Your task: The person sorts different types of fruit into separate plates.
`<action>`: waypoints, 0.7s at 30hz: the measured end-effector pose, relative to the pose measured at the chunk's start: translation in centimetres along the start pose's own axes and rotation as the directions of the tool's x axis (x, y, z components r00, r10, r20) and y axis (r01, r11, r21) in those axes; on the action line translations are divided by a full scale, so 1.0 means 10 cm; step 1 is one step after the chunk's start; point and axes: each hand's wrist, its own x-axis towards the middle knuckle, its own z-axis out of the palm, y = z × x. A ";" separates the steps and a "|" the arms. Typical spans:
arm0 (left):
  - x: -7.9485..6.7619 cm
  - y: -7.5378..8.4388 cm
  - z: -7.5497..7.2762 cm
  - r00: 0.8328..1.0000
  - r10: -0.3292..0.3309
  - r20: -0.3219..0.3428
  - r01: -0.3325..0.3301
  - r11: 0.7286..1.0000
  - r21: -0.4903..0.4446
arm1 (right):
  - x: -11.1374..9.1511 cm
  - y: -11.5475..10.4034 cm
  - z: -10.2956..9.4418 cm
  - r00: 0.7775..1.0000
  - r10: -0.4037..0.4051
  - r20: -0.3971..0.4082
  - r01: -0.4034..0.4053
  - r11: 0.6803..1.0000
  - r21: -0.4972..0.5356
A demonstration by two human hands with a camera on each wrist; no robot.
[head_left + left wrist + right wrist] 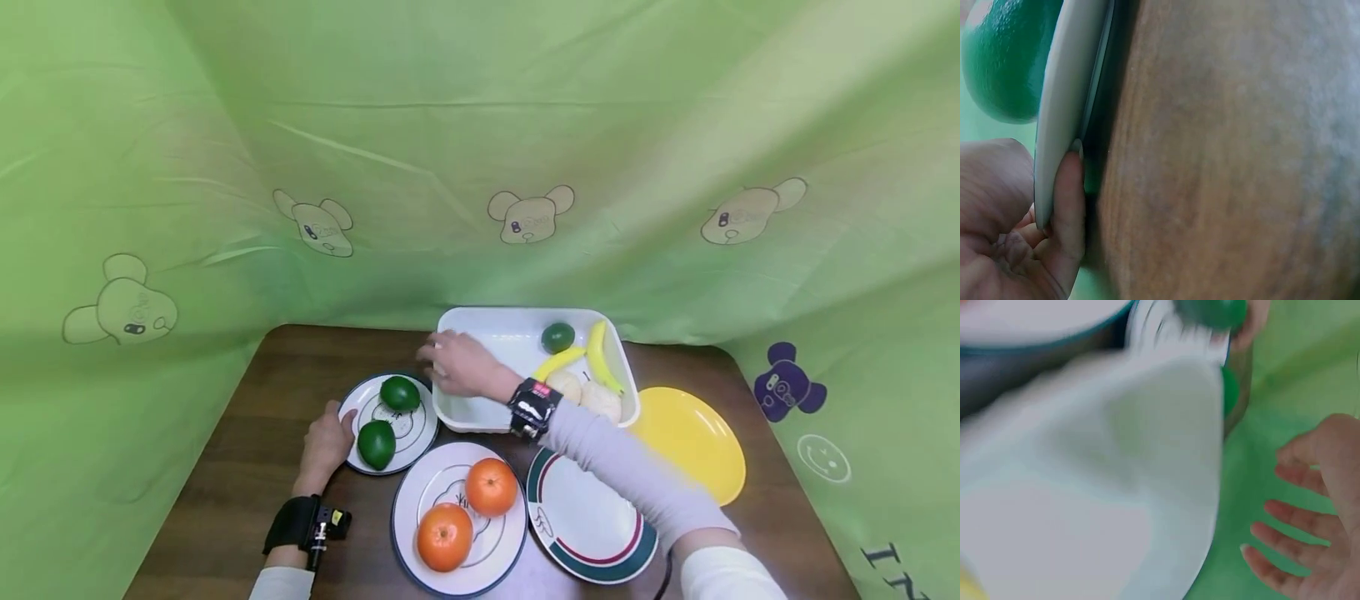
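Note:
At the left of the table my left hand pinches the rim of a small blue-rimmed plate. In the left wrist view its fingers reach under the plate, with the thumb side above. Two dark green fruits, one farther back and one nearer, lie on that plate. My right hand is over the left end of a white tray. The right wrist view shows this hand with fingers spread and holding nothing, beside the tray's wall.
Inside the tray are a green fruit, two bananas and two pale round fruits, partly behind my right forearm. Two oranges lie on a larger plate in front. A green-and-red-rimmed plate and a yellow plate stand at right.

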 end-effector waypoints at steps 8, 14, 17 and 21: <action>0.01 -0.01 0.00 0.999 -0.020 0.033 0.021 1.000 -0.019 | -0.42 0.89 -0.06 0.914 0.405 0.016 -0.405 0.914 -0.042; 0.00 -0.04 -0.02 1.000 0.002 -0.004 -0.002 1.000 -0.018 | -0.67 1.24 0.15 0.815 0.564 0.131 -0.557 0.826 -0.088; 0.01 -0.04 -0.01 1.000 0.005 -0.010 -0.005 1.000 -0.020 | -0.79 1.35 0.30 0.795 0.581 0.178 -0.582 0.812 -0.049; 0.01 -0.04 0.01 0.999 0.028 -0.028 -0.028 1.000 -0.010 | -0.88 1.46 0.44 0.773 0.600 0.205 -0.615 0.788 0.015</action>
